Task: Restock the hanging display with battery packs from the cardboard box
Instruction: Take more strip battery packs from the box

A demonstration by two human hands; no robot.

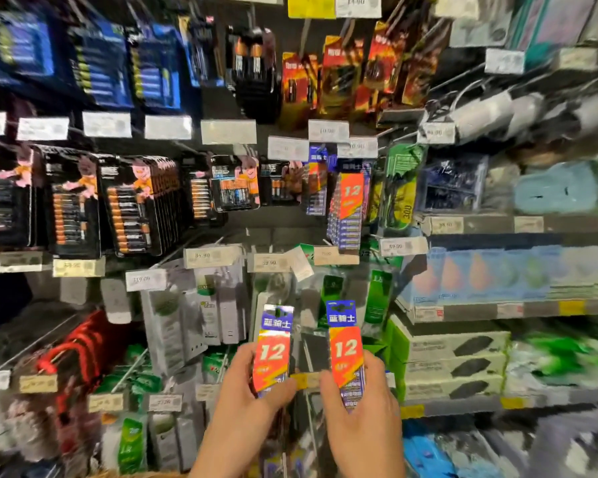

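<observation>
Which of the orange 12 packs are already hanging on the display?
The hanging stack in the middle row; the left hand and right hand each grip one lower down.

Shop aisle, dim light. A dark back panel [221, 105] stands behind the wire hooks. Rows of white price tags [168, 127] hang across it, with one yellow tag [311, 6] at the far top. On the right are flat shelves [480, 225] with price strips along their front edges. Grey cartons [428, 369] are stacked on the lower right shelf, with pale blue packs [491, 274] on the shelf above. The edges of the view are blurred.
</observation>
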